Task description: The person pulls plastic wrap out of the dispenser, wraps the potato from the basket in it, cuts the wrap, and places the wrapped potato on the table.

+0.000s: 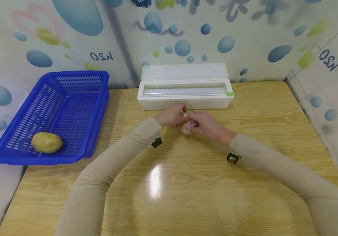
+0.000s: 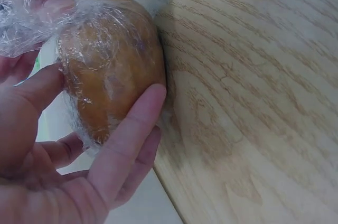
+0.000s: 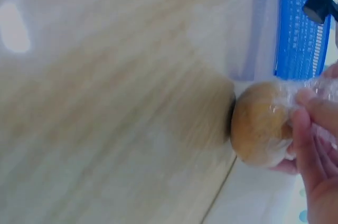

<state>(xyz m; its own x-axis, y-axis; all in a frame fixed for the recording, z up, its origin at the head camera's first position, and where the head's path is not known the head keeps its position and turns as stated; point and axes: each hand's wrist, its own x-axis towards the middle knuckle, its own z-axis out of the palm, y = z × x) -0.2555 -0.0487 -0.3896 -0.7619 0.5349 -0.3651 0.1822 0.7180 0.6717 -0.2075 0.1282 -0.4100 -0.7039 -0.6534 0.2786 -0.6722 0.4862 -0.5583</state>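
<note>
A brown potato (image 2: 108, 84) wrapped in clear cling film rests on the wooden table, mostly covered by the hands in the head view. My left hand (image 1: 172, 115) holds it from the side, fingers and thumb curled round it, as the left wrist view shows. With thumb and fingertips, my right hand (image 1: 207, 125) pinches the bunched loose end of the cling film (image 2: 21, 20) at one end of the potato. Crumpled film (image 1: 188, 127) sticks out below the right hand's fingers. In the right wrist view, the film is gathered against the wrapped potato (image 3: 259, 126).
Just behind the hands stands a white cling film dispenser (image 1: 183, 103), its lid (image 1: 184, 72) raised and a roll (image 1: 183, 91) inside. On the left, a blue plastic basket (image 1: 78, 114) holds one unwrapped potato (image 1: 47, 142). Patterned walls border the table's back and sides.
</note>
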